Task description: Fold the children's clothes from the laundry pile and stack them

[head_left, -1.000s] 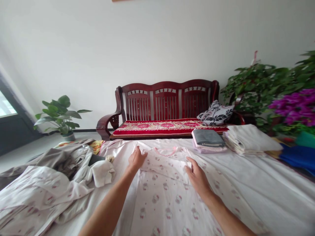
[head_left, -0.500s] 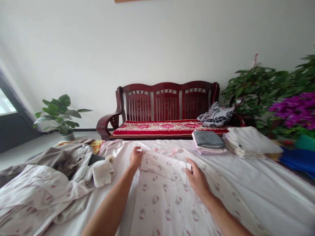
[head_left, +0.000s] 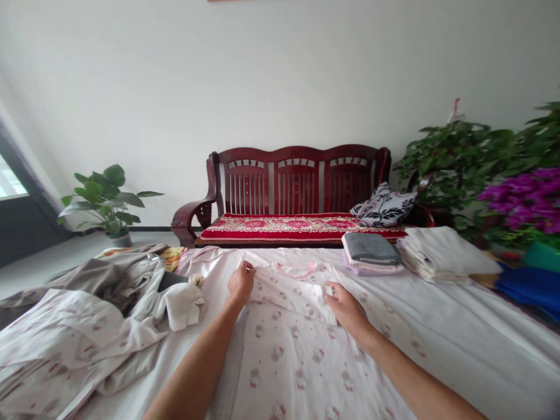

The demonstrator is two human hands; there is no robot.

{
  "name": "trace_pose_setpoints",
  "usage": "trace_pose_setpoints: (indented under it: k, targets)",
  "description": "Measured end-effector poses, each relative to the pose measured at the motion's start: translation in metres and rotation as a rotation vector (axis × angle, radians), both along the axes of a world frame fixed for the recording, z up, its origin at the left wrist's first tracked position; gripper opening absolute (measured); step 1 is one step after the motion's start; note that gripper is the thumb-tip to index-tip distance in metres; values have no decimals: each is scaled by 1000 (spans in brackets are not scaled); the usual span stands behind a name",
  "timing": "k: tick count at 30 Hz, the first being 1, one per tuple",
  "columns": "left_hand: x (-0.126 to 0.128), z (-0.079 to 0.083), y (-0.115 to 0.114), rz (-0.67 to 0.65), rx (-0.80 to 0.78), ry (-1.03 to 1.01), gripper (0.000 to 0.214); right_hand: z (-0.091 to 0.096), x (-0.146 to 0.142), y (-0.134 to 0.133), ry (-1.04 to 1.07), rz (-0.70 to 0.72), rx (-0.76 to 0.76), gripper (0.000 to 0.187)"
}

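A white long-sleeved shirt [head_left: 293, 356] with a cartoon cat print and pink neckline lies spread in front of me. One of its sleeves is folded across the chest, just below the collar. My left hand [head_left: 241, 281] pinches the shirt at its left shoulder fold. At the other end, my right hand [head_left: 345, 304] grips the cuff of the folded sleeve between thumb and fingers. The other sleeve stretches out to the right, partly behind my right forearm.
The shirt rests on a white sheet [head_left: 455, 326]. Rumpled clothes [head_left: 74, 332] are heaped at left. Folded towels [head_left: 371, 249] and a folded white stack [head_left: 446, 251] stand at the back right. Behind are a red wooden bench [head_left: 271, 154], a potted plant [head_left: 109, 201] and purple flowers [head_left: 529, 198].
My right hand has moved slightly left with the sleeve's cuff, and the folded sleeve now sags a little. My left hand has shifted slightly left at the shoulder.
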State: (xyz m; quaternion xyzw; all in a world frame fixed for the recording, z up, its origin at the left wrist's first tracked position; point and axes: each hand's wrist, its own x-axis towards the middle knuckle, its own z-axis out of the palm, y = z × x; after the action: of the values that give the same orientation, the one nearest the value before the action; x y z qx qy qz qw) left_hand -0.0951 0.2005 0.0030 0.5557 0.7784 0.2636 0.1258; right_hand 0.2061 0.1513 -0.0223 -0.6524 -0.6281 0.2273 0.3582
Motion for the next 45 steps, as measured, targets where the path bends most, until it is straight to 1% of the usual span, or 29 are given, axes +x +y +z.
trace_pose_setpoints:
  k: [2,4,8,10,12,15,18,19,21,24,25,28,30,31,33,35,39,42,45]
  targets:
    - [-1,0,1,33,-7,2,22,5,1,14,13,3,22,46]
    - [-1,-1,2,58,-15,14,24,12,2,29,-56,-41,25,47]
    - [1,-3,1,52,2,55,27,22,2,47,-247,-147,-80,48]
    - [3,-1,-2,28,31,84,31,22,1,50,-299,-163,-112,48]
    - [7,2,-6,-7,71,115,34,22,-1,50,-351,-166,-110,48]
    - [16,4,-16,-122,148,164,37,23,-3,53,-422,-155,-72,50]
    - [26,-3,-26,-315,174,222,41,21,-3,56,-499,-125,-39,53]
    - [28,-7,-28,-369,155,249,43,19,-2,56,-528,-107,-32,53]
    - [29,-15,-32,-427,88,309,48,17,0,55,-584,-71,-19,53]
    - [28,-22,-35,-440,-5,391,57,19,-1,51,-646,-57,5,53]
    - [27,-23,-35,-437,-23,414,60,20,-3,49,-676,-57,34,54]
    - [26,-25,-34,-425,-55,477,66,22,-18,41,-783,-6,201,54]
    - [25,-25,-34,-428,-66,500,70,18,-31,36,-811,94,278,54]
    - [25,-25,-34,-433,-70,504,72,14,-37,33,-804,161,275,54]
    - [24,-25,-35,-446,-74,505,75,4,-46,30,-789,291,217,57]
    - [22,-24,-35,-455,-86,504,75,-4,-46,29,-787,366,148,61]
    - [16,-24,-36,-464,-120,513,75,-11,-29,37,-817,347,68,66]
    - [11,-22,-37,-469,-126,530,73,-13,-13,43,-842,303,56,68]
    - [13,-15,-38,-483,-144,558,72,-16,-7,45,-846,268,63,69]
